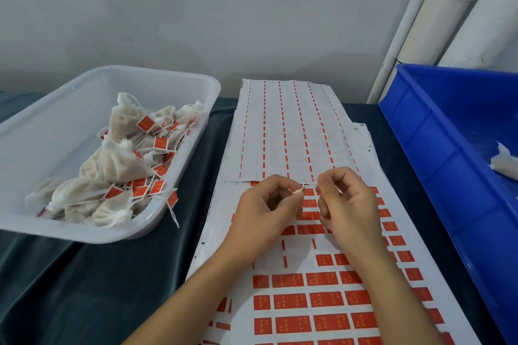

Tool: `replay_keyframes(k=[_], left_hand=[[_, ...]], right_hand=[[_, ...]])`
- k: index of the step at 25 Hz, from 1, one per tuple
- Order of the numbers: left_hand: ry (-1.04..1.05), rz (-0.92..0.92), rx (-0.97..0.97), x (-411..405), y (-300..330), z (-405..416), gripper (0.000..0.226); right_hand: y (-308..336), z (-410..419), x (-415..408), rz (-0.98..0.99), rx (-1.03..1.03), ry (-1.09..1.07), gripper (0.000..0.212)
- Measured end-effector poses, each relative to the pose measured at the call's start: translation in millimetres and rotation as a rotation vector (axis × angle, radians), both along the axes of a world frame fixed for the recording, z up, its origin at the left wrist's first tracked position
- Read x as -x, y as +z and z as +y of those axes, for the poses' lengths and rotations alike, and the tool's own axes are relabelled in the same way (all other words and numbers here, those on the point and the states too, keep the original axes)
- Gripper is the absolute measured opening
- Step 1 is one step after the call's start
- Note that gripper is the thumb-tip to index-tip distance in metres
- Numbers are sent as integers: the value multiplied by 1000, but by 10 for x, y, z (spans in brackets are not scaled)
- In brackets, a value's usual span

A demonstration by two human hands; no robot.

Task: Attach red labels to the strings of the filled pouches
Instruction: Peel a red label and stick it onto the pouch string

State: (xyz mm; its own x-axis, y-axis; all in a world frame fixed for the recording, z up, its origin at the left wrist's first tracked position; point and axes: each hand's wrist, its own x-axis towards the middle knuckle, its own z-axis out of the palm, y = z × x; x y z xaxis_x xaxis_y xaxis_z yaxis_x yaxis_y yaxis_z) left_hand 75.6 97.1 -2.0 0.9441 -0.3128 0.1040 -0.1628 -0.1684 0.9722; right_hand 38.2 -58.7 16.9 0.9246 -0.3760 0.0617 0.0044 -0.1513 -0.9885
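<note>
Two hands are up over the middle of the tabletop, both working the same bit of thin white string: the left hand has its fingers curled and pinching one end at its thumb tip, and the right hand pinches the other end, so the string runs taut between them. Whatever pouch it belongs to is hidden, can't tell where it sits. Right under the hands is the sheet of red labels, lying across the near centre of the dark cloth, with a handful of gaps where labels are missing. A peeled backing sheet with only thin red dashes overlaps its far end, reaching toward the back edge. Over on the left side sits a clear plastic tray holding a pile of filled pouches, red tags on their strings, one string trailing over the tray's near rim. At the right edge there's a blue bin with something white and crumpled inside, only partly in view
</note>
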Motion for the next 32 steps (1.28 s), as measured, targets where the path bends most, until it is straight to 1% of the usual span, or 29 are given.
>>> replay_keyframes(k=[5,9,11,13,15,17,19,22,23,25,27,32], left_hand=[[0,14,33,-4,8,5,15],[14,38,122,-43,36,38,12],[12,49,143,-64,48,57,14],[15,65,157,-78,56,67,16],[32,81,172,-92,50,69,15],[81,104,201,-102,42,68,11],[165,161,261,-114,35,67,10],[239,249,367,-141,36,77,9],[247,254,380,-143,33,78,10],[259,242,381,-128,32,68,10],[264,238,387,-105,19,44,10],[293,263,415,-105,-8,-19,10]], right_hand=[[-3,19,-22,13,-50,-57,28],[44,-33,-7,-6,54,-87,22],[131,-67,-7,-31,152,-96,19],[223,-109,-8,-22,272,-80,12],[275,-129,16,38,448,-61,5],[240,-81,76,149,654,-36,5],[124,77,178,281,837,-33,15],[-37,409,332,381,1064,-66,52],[-68,497,353,391,1101,-79,61],[-108,613,359,424,1132,-82,71],[-131,662,359,458,1162,-89,73],[-141,698,375,463,1186,-101,64]])
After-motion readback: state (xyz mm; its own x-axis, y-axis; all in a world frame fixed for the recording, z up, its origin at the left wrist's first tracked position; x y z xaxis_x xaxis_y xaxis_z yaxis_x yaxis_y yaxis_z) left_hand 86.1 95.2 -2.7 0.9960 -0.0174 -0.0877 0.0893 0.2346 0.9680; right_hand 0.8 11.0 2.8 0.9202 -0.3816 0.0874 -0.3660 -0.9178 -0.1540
